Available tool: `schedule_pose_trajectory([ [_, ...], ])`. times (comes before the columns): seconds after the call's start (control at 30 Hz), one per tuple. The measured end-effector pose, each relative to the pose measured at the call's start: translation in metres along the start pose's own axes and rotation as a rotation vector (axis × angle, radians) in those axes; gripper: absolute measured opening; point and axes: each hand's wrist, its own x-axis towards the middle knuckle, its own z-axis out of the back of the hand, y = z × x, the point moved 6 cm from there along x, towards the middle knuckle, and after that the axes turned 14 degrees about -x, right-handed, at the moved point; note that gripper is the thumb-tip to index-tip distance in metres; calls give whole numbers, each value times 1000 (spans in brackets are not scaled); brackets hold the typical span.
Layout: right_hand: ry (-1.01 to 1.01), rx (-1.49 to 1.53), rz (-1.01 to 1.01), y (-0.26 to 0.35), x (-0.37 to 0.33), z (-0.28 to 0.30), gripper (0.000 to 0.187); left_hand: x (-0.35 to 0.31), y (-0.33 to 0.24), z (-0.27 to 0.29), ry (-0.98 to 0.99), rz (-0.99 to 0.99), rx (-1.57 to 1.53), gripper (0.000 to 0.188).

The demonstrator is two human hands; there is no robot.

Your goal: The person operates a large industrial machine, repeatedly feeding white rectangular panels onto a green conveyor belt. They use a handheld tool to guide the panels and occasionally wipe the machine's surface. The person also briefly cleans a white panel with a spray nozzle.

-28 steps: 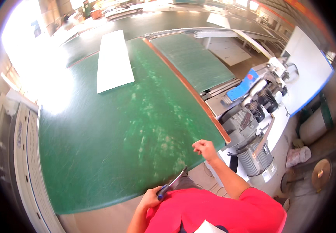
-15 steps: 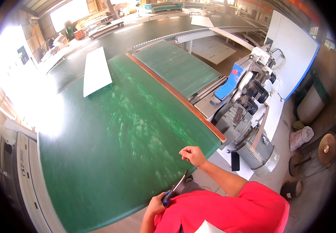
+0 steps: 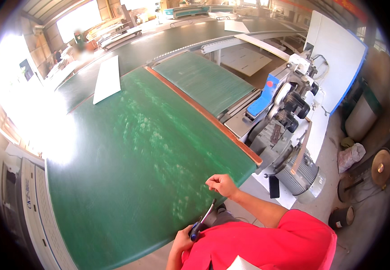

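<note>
My left hand (image 3: 182, 240), low by the front edge of the green conveyor belt (image 3: 109, 180), is closed round a hand tool (image 3: 196, 231). The tool has a dark blue handle and a slim pale shaft with a dark tip, pointing up and right; its exact kind is not clear. Over the belt's near right corner my right hand (image 3: 222, 184) is closed, fingers curled and pressed together. Whatever it may hold is too small or hidden to see. At the belt's far left lies a long white panel (image 3: 108, 81), well away from both hands.
On the right stands a machine with a blue guard (image 3: 261, 103) and a grey motor (image 3: 296, 173). An orange-brown strip (image 3: 204, 114) edges the belt, with another green belt (image 3: 204, 81) beyond. A white control housing (image 3: 35, 211) stands left. A second white panel (image 3: 236, 27) lies far off.
The white panel on the left has moved farther away along the belt. My right hand has shifted slightly down and left in view. My left hand keeps hold of the tool.
</note>
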Motion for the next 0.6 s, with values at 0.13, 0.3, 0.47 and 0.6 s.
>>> schedule_pose_trajectory([
  [0.13,-1,-12,10,1,-3,-2,21,-1,-6,0,-17,-13,-3,50],
  [0.3,-7,-6,20,1,-6,-3,21,2,-6,1,-5,-21,51,50],
  [0.47,-4,-24,32,3,-7,-1,20,4,-8,1,9,-28,60,52],
  [0.6,8,-8,10,9,-11,-1,21,5,-9,1,12,11,113,54],
])
